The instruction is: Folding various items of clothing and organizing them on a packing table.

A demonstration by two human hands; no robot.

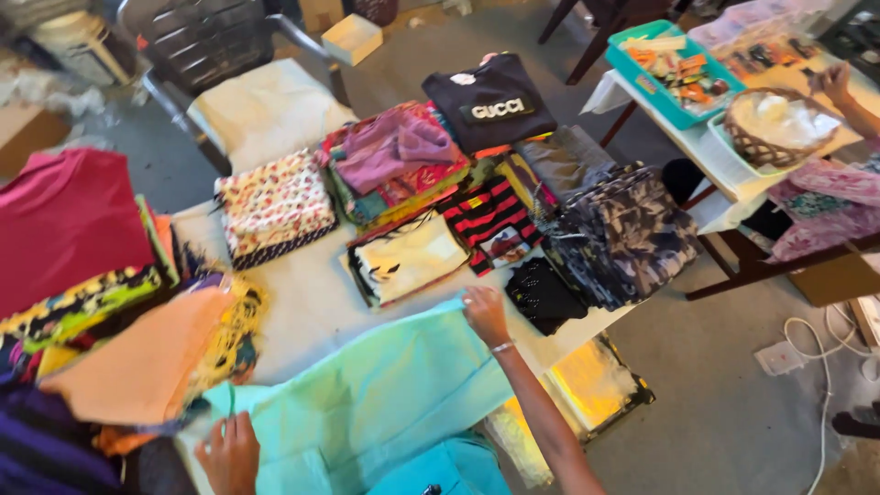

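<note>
at the near edge of the table [312,312] lies a light turquoise cloth [367,403], spread flat and hanging a little over the edge toward the person. the right hand [484,313] holds its far right corner, the fingers pressed together in a pinch on the fabric. the left hand [229,454] rests at the near left side of the same cloth; its fingers seem to close on the edge, but i cannot tell this for sure.

judging from how things lie, this cloth is not yet folded, only laid out, while much other clothing is already in neat piles. just beyond the right hand sit a cream folded piece [408,257] and a red and black striped one [490,220]. further toward the far edge are a floral pile [275,206], a purple and pink pile [394,160] and a black shirt [490,101]. at the left edge an orange cloth [137,357] and a dark red one [64,220] are heaped loosely, so some work seems left there.

another person's hand [836,82] is at a second table with a woven basket [775,128].
</note>
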